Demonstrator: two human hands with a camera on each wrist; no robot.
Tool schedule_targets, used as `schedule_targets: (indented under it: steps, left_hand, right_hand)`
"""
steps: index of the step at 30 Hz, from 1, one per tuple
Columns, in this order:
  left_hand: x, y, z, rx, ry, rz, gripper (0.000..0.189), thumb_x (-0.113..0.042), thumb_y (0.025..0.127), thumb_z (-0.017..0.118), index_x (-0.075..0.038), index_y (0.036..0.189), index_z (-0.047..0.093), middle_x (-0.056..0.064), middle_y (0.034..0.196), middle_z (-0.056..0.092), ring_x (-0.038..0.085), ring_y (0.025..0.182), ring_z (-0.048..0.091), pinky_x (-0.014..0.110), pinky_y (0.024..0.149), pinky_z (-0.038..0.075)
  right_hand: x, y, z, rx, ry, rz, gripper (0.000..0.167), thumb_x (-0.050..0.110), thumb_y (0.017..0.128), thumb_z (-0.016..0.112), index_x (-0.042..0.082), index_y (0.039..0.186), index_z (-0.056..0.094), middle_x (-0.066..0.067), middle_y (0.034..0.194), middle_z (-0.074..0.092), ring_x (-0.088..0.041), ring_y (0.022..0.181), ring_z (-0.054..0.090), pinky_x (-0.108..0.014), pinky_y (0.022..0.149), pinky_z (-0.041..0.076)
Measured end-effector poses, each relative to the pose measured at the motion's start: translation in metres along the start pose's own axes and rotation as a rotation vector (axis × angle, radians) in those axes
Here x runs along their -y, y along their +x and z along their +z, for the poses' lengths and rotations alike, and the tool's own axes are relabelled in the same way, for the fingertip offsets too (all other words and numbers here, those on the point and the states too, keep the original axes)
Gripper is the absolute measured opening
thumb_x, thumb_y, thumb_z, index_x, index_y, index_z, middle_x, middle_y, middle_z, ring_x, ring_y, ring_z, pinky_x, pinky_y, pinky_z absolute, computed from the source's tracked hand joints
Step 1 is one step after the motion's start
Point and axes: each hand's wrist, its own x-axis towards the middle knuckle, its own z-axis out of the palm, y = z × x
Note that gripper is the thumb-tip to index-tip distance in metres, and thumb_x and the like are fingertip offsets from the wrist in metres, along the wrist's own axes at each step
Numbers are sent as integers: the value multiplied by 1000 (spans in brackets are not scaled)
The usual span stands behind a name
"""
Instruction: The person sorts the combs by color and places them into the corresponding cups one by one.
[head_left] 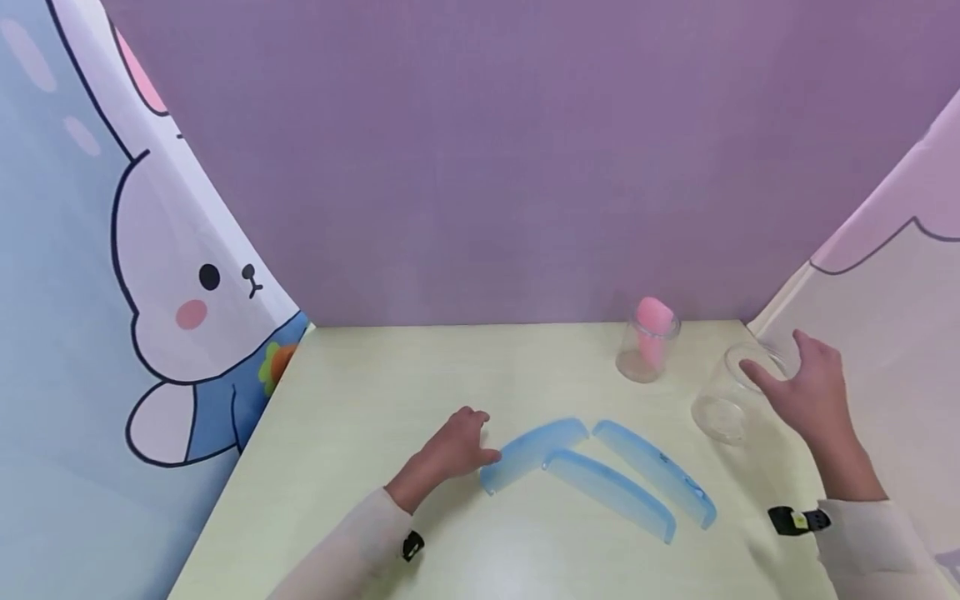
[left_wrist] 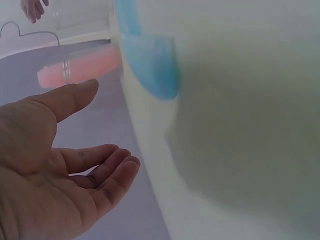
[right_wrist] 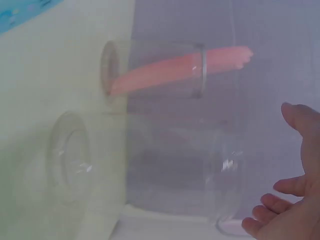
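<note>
Three translucent blue combs lie on the table: one at the left (head_left: 534,450), one at the front (head_left: 611,493) and one at the right (head_left: 654,468). My left hand (head_left: 452,446) hovers by the left comb's outer end, fingers loosely bent and thumb apart, holding nothing. In the left wrist view a gap shows between the hand and that comb (left_wrist: 152,65). My right hand (head_left: 813,392) is beside the rim of a clear cup (head_left: 717,417), thumb and fingers spread wide. The right wrist view shows nothing in its grasp.
Behind the cup, near the table's back edge, a second clear cup (head_left: 632,364) holds a long pink comb-like piece (head_left: 654,317) that leans and sticks out above the rim. A purple backdrop (head_left: 480,167) stands behind, with a rabbit-print cloth (head_left: 172,333) at the left.
</note>
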Motion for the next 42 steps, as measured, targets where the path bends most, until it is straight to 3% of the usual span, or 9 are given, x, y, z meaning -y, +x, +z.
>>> schedule_targets:
  steps: [7, 16, 18, 23, 25, 36, 42]
  left_hand:
    - [6, -5, 18, 11, 60, 5, 65, -32, 84, 80, 4, 132, 58, 18, 118, 58, 29, 105, 57, 45, 91, 51]
    - [6, -14, 37, -3, 133, 7, 47, -33, 79, 83, -1, 106, 61, 7, 98, 50, 19, 89, 46, 35, 77, 47]
    - [4, -16, 37, -16, 126, 12, 45, -31, 78, 83, 0, 103, 61, 7, 96, 49, 19, 87, 45, 34, 75, 47]
    - [1, -20, 41, -35, 160, 14, 45, -29, 78, 84, 2, 102, 63, 8, 92, 51, 19, 84, 47, 33, 74, 48]
    - [1, -21, 43, -54, 184, 9, 44, -28, 78, 84, 2, 102, 64, 8, 90, 52, 19, 82, 49, 33, 74, 50]
    - [-3, -23, 45, -116, 183, -59, 41, -26, 77, 86, 4, 97, 65, 9, 84, 54, 19, 77, 52, 37, 72, 55]
    - [-3, -24, 47, -140, 187, -50, 38, -24, 76, 86, 4, 93, 66, 9, 82, 55, 18, 75, 51, 36, 72, 54]
  right_hand:
    - [-22, -12, 10, 47, 25, 63, 93, 40, 98, 63, -19, 153, 16, -49, 153, 19, -65, 143, 17, -76, 111, 20]
    - [-29, -20, 16, 19, -7, 95, 95, 39, 95, 66, -25, 148, 19, -53, 145, 26, -67, 138, 22, -75, 110, 24]
    - [-31, -21, 16, 5, -17, 87, 89, 40, 94, 67, -26, 143, 31, -54, 135, 36, -66, 129, 33, -74, 104, 31]
    - [-34, -23, 16, 38, -31, 106, 90, 44, 95, 66, -26, 141, 33, -54, 132, 39, -68, 123, 38, -74, 98, 35]
    - [-34, -24, 15, 67, -30, 128, 98, 47, 95, 65, -26, 146, 23, -54, 140, 32, -70, 129, 32, -76, 101, 31]
    - [-28, -28, 14, 61, -44, 168, 98, 49, 94, 65, -25, 146, 26, -54, 137, 34, -68, 126, 34, -75, 100, 32]
    - [-28, -29, 14, 49, -36, 157, 98, 48, 94, 66, -25, 145, 26, -54, 136, 34, -69, 127, 33, -76, 100, 31]
